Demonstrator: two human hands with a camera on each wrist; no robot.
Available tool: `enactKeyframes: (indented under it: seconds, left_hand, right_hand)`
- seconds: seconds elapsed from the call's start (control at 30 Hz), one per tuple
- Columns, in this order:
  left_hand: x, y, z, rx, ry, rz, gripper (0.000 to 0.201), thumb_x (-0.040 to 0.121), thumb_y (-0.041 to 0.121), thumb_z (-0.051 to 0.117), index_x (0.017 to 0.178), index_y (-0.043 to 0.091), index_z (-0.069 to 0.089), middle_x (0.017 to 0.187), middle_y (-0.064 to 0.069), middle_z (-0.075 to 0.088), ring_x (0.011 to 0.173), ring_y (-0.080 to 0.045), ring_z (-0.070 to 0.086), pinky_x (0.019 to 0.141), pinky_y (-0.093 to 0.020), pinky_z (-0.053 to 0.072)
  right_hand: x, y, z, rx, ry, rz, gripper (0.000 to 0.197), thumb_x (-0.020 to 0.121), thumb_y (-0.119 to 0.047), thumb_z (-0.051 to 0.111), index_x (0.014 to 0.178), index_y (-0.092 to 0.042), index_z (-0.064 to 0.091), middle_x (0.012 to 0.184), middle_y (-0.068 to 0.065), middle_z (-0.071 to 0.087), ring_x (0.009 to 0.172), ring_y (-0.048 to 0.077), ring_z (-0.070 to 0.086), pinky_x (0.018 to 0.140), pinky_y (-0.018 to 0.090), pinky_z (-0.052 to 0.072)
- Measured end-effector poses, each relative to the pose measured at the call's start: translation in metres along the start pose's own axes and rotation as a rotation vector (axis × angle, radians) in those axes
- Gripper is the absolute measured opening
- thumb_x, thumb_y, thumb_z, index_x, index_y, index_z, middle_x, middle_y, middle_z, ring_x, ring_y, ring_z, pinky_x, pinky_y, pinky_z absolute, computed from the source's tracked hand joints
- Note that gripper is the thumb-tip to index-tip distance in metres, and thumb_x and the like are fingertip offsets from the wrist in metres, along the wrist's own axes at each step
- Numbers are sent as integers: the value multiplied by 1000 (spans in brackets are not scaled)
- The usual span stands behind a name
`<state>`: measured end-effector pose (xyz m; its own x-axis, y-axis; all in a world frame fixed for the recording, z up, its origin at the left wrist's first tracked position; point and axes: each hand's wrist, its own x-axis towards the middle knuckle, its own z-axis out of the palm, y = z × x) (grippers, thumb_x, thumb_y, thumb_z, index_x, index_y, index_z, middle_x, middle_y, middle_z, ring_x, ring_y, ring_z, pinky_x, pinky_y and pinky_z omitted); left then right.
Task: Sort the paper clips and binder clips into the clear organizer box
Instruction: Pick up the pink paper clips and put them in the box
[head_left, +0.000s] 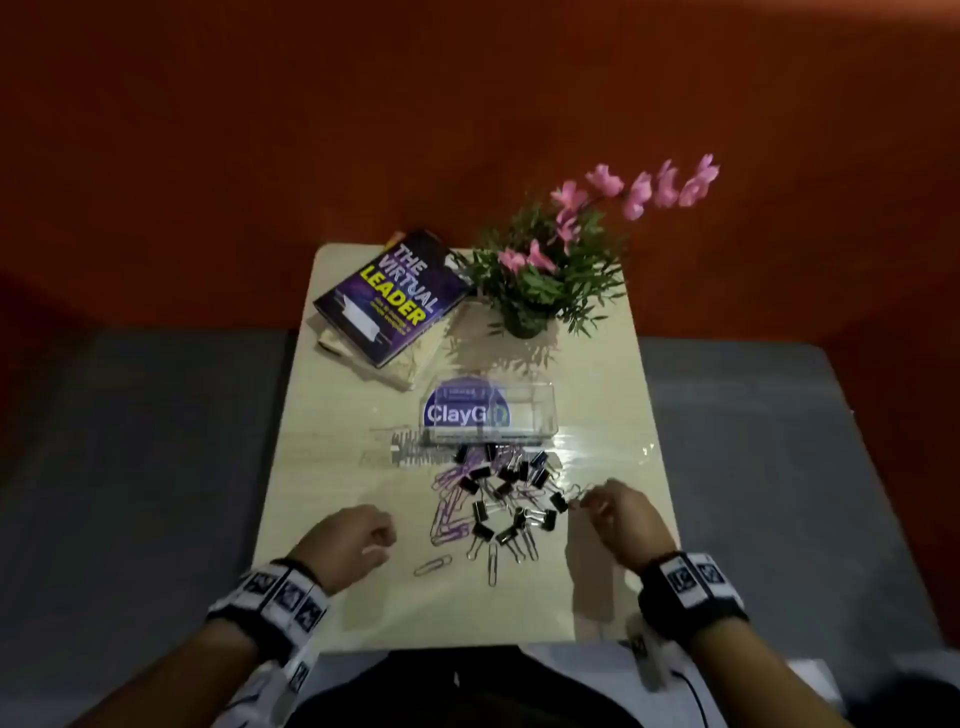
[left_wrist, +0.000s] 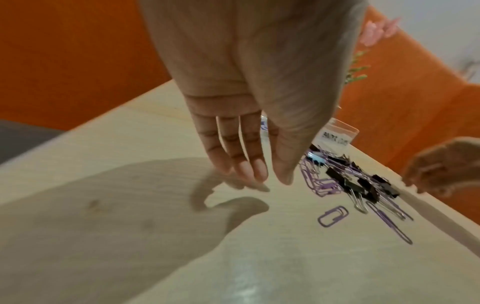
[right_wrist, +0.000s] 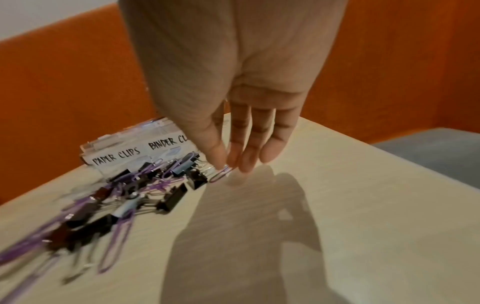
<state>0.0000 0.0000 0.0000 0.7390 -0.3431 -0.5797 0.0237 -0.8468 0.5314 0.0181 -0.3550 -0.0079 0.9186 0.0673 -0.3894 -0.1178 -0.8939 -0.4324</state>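
Observation:
A mixed pile (head_left: 498, 499) of purple paper clips and black binder clips lies mid-table, in front of the clear organizer box (head_left: 488, 413). In the right wrist view the box (right_wrist: 124, 152) shows two labels, "PAPER CLIPS" and "BINDER CLIPS". My right hand (head_left: 589, 501) is at the pile's right edge; thumb and forefinger pinch a purple paper clip (right_wrist: 221, 173) that still touches the table. My left hand (head_left: 363, 538) hovers left of the pile, its fingers (left_wrist: 259, 174) relaxed and holding nothing. Two stray paper clips (head_left: 432, 565) lie near the front.
A purple book (head_left: 389, 296) on a second book sits at the back left, and a potted plant with pink flowers (head_left: 545, 270) at the back right. The small beige table (head_left: 322, 467) has grey seating on both sides and an orange wall behind.

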Motion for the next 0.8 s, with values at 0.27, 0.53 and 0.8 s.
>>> enactKeyframes:
  seconds: [0.27, 0.53, 0.8]
  left_hand:
    - [30, 30, 25, 105, 12, -26, 33, 77, 41, 76, 93, 18, 58, 90, 6, 47, 82, -17, 53, 70, -28, 44]
    - [37, 34, 37, 86, 90, -66, 11, 86, 22, 68, 79, 14, 65, 87, 1, 52, 85, -21, 59, 73, -31, 46]
    - [36, 28, 26, 3, 161, -18, 11, 84, 2, 54, 82, 11, 50, 81, -10, 62, 75, -29, 59, 69, -43, 51]
  right_hand:
    - [29, 5, 0, -29, 9, 18, 11, 73, -12, 72, 82, -14, 66, 87, 7, 53, 74, 29, 56, 62, 30, 40]
    - [24, 16, 18, -28, 90, 10, 8, 79, 1, 62, 74, -4, 59, 81, 3, 43, 74, 27, 49, 64, 30, 35]
    - [-13, -4, 18, 546, 97, 191, 25, 79, 18, 44, 84, -7, 45, 75, 8, 60, 68, 18, 59, 59, 16, 48]
